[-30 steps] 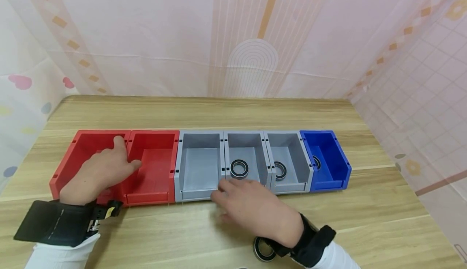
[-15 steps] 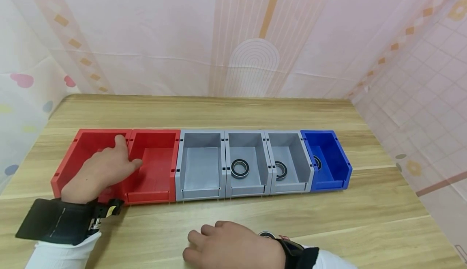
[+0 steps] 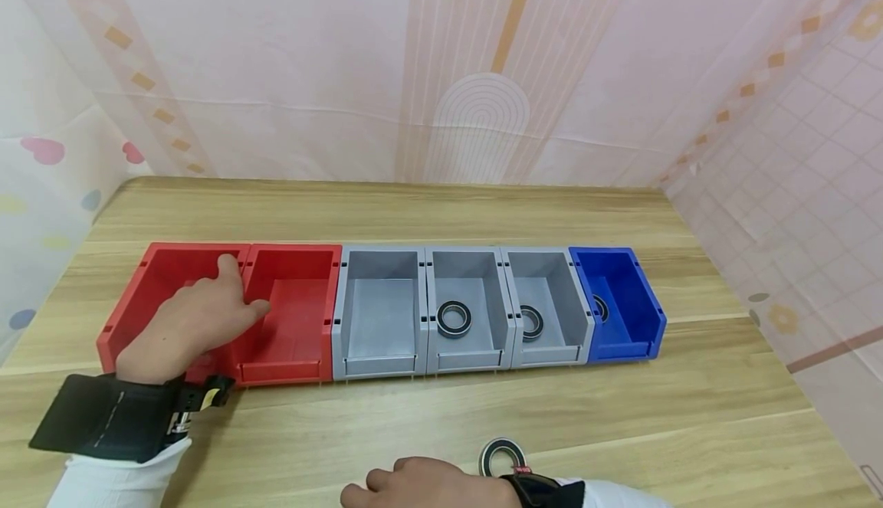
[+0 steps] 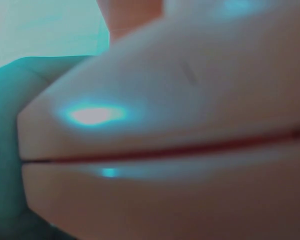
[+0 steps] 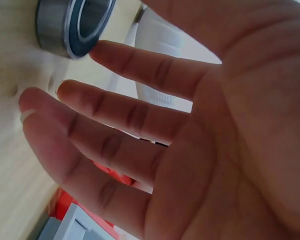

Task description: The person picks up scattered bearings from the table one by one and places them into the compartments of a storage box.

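Note:
My left hand (image 3: 196, 320) rests over the wall between two red bins (image 3: 293, 374), thumb and one finger stretched apart. Its other fingers are hidden; the left wrist view is too blurred to settle what they touch. At the lower edge of the head view is my right hand (image 3: 434, 486), partly cut off. Seen from its own wrist, that hand's fingers are extended and hold nothing. One fingertip meets or overlaps the rim of a ball bearing (image 5: 55, 30); contact is unclear. Another view, from the head, has a bearing (image 3: 487, 458) lying beside the right wrist; whether it is the same one I cannot tell.
Right of the red bins stand a grey bin (image 3: 379, 370) with nothing seen inside, then two grey bins (image 3: 469, 360) (image 3: 548, 355) and a blue bin (image 3: 624, 352). Bearings (image 3: 441, 319) (image 3: 539, 324) (image 3: 604, 309) lie in those last three. Patterned cloth hangs behind the wooden table (image 3: 386, 213).
My right hand has drawn back from the front of the grey bins toward the near edge, leaving the bearing by its wrist more visible. The left hand has kept its place.

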### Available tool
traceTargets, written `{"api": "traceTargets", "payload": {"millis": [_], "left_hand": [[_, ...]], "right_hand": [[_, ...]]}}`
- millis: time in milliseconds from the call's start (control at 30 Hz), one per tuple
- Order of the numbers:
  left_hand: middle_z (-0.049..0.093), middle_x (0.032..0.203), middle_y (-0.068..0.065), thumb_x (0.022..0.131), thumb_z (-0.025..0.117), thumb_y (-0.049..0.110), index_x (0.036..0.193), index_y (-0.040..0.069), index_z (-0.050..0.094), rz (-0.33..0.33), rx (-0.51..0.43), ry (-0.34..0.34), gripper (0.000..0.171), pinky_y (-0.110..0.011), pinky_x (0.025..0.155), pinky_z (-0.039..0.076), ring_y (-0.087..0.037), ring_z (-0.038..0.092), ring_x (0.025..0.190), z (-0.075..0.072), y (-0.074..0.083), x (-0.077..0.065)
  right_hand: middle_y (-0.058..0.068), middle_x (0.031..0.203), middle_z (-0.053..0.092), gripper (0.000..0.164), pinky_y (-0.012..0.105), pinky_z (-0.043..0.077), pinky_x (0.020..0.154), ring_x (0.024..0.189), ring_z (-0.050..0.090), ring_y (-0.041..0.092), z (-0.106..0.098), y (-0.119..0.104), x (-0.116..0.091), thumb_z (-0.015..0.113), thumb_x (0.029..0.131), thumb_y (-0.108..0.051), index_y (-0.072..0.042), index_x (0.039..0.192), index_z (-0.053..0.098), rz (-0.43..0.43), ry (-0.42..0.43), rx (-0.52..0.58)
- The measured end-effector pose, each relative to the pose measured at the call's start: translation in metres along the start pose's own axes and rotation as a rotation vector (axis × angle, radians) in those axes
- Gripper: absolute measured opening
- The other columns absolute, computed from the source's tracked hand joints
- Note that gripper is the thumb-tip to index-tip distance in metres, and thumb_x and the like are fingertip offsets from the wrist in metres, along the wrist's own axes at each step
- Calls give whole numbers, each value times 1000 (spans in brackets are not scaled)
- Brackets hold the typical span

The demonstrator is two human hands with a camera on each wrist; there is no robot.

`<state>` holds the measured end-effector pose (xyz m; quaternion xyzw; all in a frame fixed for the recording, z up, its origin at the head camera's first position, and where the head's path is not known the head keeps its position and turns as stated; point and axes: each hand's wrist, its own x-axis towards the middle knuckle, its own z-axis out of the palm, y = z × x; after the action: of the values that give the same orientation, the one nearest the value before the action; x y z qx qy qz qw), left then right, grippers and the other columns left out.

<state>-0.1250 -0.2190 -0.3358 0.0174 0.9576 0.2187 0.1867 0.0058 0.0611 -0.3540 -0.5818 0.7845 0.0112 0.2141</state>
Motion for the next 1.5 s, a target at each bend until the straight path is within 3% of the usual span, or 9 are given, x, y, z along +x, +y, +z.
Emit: {"api": "traceTargets", "payload": {"millis": [233,300,367,467,667,833,1000,1267,1500], "left_hand": [[53,65,-10,82,69,27,115,-11,24,-3,-1,2,68,-29,46,49,-22,53,52,-1,1,-2],[53,65,-10,82,69,27,115,-11,23,-1,2,5,68,-30,47,49,-22,53,52,-1,1,-2],[53,65,-10,83,68,27,115,-12,23,-2,2,6,68,-30,47,49,-22,53,52,-2,0,-2],[53,65,-10,83,68,27,116,-12,23,-5,-1,4,68,-30,47,49,-22,53,52,-2,0,-2],[53,66,-10,83,69,27,117,-12,23,-5,-2,4,70,-30,47,49,-22,53,52,-2,-1,-3],[53,66,-10,82,69,27,117,-12,23,-4,-5,8,69,-30,47,49,-22,54,52,-1,-2,-2],[54,66,-10,82,70,27,118,-12,22,-3,-2,4,71,-30,47,50,-22,54,53,-1,-2,-2],[53,66,-10,81,71,28,117,-12,23,-7,2,8,72,-30,47,50,-23,54,53,0,-2,-1],[53,67,-10,81,71,28,118,-12,23,-5,-4,10,73,-31,47,50,-23,54,53,1,-1,-2]], "right_hand": [[-17,107,53,44,5,35,72,82,46,-8,58,13,25,55,95,-41,-26,136,44,-12,-35,37],[-16,105,54,45,4,35,71,78,45,-8,56,12,24,56,96,-37,-24,137,45,-29,-13,13],[-13,103,56,42,3,34,70,75,45,-8,37,4,16,58,95,-33,-21,135,50,-65,24,-70],[-12,103,57,32,2,32,69,74,45,-10,13,-6,6,59,95,-29,-21,126,59,-58,38,-59],[-14,106,56,26,1,31,71,77,44,-13,28,-6,12,59,95,-29,-24,121,63,-32,19,37],[-13,108,55,36,2,33,72,81,46,-10,40,2,21,57,96,-32,-21,130,53,-8,2,117],[-12,104,53,31,4,34,71,83,47,-6,15,0,16,55,96,-35,-17,121,52,-39,38,43],[-13,100,48,32,7,37,72,83,44,-3,-27,-4,5,52,95,-46,-27,120,56,-8,8,-127],[-12,98,49,34,11,40,76,81,44,-1,-51,2,-1,53,93,-47,-28,122,56,51,16,-123]]}}
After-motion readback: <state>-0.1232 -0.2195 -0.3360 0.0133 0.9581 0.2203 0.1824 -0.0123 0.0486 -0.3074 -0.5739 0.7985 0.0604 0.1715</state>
